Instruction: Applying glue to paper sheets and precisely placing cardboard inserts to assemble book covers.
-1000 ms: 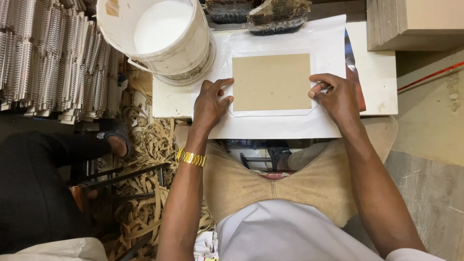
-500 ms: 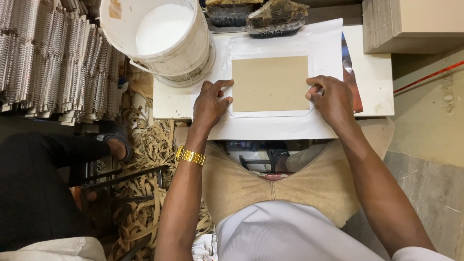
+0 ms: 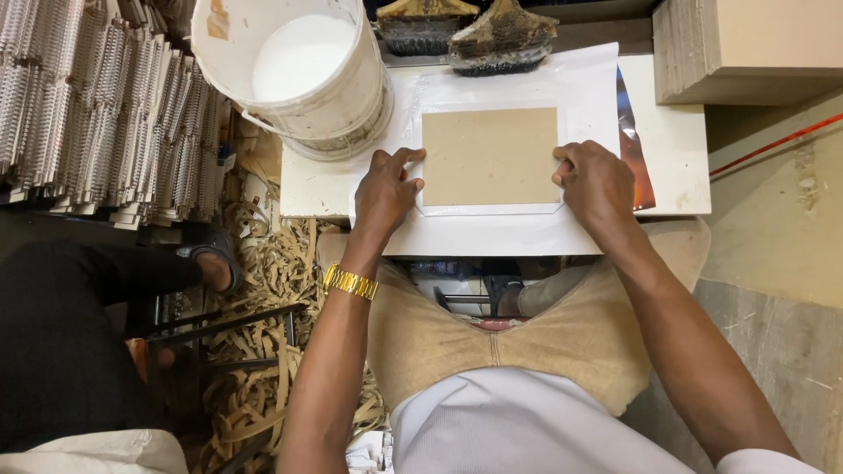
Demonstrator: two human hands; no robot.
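1. The brown board (image 3: 490, 156) lies flat on a white sheet (image 3: 492, 230) on the desk (image 3: 676, 149), at 12 o'clock from the person.
2. It looks stiff and light, while the sheet looks thin and easily creased.
3. The left hand (image 3: 386, 189) presses the board's 9 o'clock edge, fingers curled; the right hand (image 3: 597, 180) pinches its 3 o'clock edge.
4. The side edges seem best to hold.

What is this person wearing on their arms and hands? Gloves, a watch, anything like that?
No gloves: both the left hand and the right hand are bare. A gold link bracelet circles the left wrist. The forearms are uncovered; a white sleeve edge shows at the right upper arm. No rings can be made out.
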